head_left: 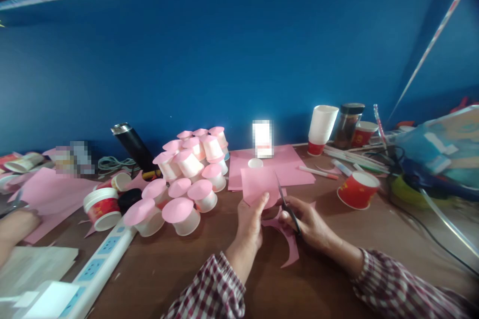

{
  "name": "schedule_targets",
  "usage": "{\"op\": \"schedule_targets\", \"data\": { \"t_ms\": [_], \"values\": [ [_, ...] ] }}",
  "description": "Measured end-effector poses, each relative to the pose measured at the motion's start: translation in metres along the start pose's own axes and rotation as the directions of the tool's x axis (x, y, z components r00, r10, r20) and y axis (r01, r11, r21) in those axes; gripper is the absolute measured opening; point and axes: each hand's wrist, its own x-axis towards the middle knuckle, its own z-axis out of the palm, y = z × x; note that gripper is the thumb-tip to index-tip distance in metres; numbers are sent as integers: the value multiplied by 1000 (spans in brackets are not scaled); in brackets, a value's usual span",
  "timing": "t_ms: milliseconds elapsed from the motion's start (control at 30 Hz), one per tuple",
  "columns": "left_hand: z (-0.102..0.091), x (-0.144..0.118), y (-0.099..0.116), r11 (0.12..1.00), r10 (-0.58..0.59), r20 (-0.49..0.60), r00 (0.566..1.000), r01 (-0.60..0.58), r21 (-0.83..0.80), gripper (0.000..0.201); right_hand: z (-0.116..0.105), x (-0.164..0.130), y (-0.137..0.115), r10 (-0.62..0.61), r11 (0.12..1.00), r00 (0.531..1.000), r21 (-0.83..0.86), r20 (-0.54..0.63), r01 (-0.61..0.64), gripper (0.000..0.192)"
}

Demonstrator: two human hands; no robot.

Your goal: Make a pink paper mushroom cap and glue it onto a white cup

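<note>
My left hand [251, 222] pinches the lower edge of a pink paper sheet [257, 184] held up over the brown table [337, 264]. My right hand [309, 224] grips black scissors [287, 204], with the blades pointing up into the sheet's right side. A curved pink offcut strip [290, 246] hangs below the hands and lies on the table. Both sleeves are red and white checked.
A pile of white cups with pink paper lids [187, 179] stands to the left. More pink sheets [284, 167] lie behind. A red cup [357, 189], a cup stack [322, 127], a jar [348, 124], pens, a power strip [93, 269] and another person's hand [17, 224] are nearby.
</note>
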Motion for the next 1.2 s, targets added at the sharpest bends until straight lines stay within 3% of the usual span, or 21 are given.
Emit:
{"op": "schedule_targets", "data": {
  "t_ms": [367,867,1200],
  "values": [
    [-9,6,-9,1000,-6,15,1000,5,24,43,0,2,2,5,1000,1000,-18,-5,-5,42],
    [-9,6,-9,999,-21,23,1000,20,40,43,-2,2,-2,-23,997,1000,-71,-1,23,41],
    [-9,6,-9,998,-16,3,1000,16,53,41,-3,3,7,7,1000,1000,-13,6,-7,38]
  ]
}}
